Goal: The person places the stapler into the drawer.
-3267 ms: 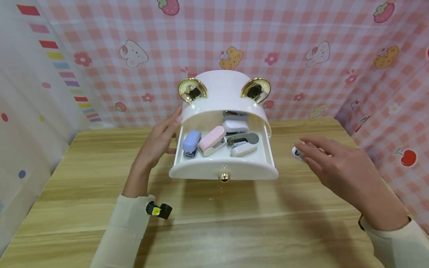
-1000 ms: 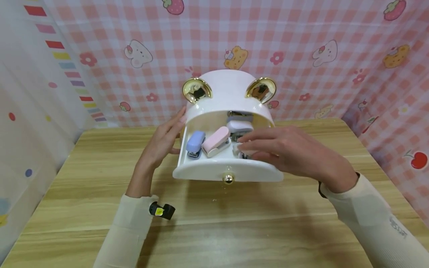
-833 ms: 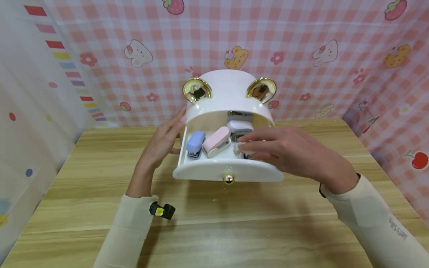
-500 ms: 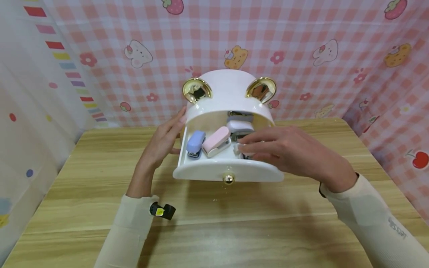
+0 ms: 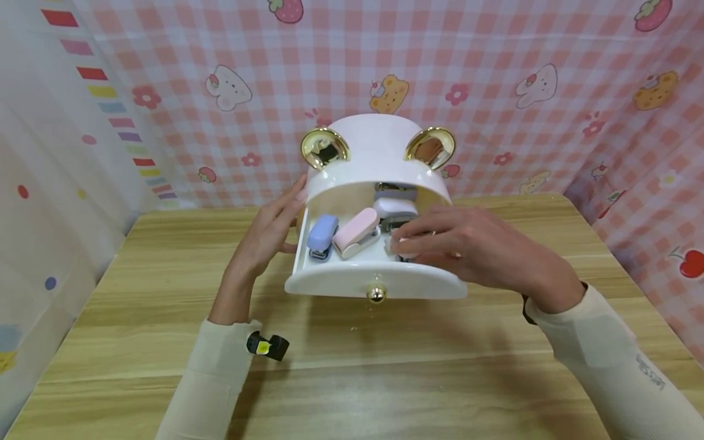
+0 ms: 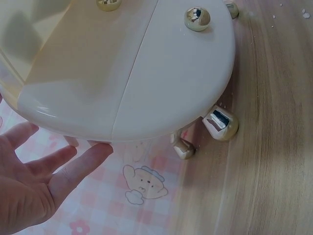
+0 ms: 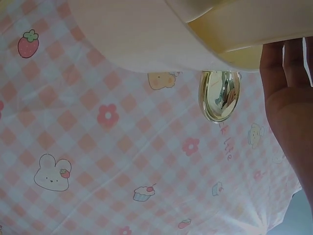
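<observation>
A white rounded drawer box (image 5: 379, 146) with gold ears stands on the table, its drawer (image 5: 374, 278) pulled out. Inside are a blue stapler (image 5: 322, 233), a pink stapler (image 5: 357, 231), a white stapler (image 5: 395, 208) and a grey-blue one (image 5: 396, 192) at the back. My left hand (image 5: 269, 226) rests against the box's left side, its fingers (image 6: 83, 166) spread. Over the drawer's right part, my right hand (image 5: 473, 247) pinches a small whitish stapler (image 5: 406, 258), mostly hidden by the fingers. In the right wrist view, the drawer side hides the fingertips.
The wooden table (image 5: 352, 379) spreads in front and to both sides. A pink checked cloth (image 5: 484, 49) hangs behind and at the right, close to the box's back. The drawer's front panel with its gold knob (image 5: 376, 294) juts toward me.
Since the earliest frame, my right hand has moved left from a small white thing on the table into the drawer, covering the grey stapler there. Lately its fingers shift only slightly; my left hand stays.
</observation>
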`<action>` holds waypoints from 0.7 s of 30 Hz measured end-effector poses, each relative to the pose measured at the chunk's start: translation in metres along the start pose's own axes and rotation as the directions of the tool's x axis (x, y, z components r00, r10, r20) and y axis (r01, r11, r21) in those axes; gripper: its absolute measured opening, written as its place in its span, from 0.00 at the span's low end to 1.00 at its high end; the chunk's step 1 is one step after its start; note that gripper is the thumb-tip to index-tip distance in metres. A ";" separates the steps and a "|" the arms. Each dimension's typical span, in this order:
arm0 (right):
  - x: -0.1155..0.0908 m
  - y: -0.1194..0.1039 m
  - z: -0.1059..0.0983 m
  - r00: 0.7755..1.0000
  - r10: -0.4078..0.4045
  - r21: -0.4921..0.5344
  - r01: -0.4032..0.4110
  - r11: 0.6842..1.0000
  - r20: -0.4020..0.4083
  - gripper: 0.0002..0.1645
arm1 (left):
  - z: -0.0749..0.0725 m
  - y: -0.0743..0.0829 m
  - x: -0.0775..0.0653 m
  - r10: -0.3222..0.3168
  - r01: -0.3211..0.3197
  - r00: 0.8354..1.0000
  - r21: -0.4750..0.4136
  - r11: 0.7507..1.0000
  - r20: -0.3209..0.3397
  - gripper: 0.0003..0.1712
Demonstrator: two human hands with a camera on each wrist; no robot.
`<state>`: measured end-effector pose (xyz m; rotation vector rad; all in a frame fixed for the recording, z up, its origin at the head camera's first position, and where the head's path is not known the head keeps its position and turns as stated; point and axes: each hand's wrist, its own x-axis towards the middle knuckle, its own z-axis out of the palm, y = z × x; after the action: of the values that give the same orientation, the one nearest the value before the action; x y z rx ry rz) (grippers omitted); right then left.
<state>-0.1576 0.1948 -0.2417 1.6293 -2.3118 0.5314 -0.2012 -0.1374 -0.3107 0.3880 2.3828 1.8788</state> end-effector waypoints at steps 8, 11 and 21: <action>-0.002 0.000 0.001 1.000 -0.025 -0.004 0.025 1.000 -0.009 0.29 | 0.001 -0.002 0.000 -0.006 0.006 1.000 -0.013 1.000 0.003 0.34; -0.003 0.000 0.001 1.000 -0.025 0.004 0.025 1.000 -0.012 0.29 | 0.001 -0.002 0.000 0.000 0.000 1.000 -0.023 1.000 0.006 0.34; -0.004 0.003 -0.004 0.995 -0.054 0.024 0.057 0.998 -0.087 0.27 | 0.000 -0.002 0.001 0.005 -0.005 1.000 -0.026 1.000 0.007 0.34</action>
<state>-0.1586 0.2010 -0.2403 1.6435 -2.1998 0.6098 -0.2027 -0.1378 -0.3124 0.3983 2.3526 1.9057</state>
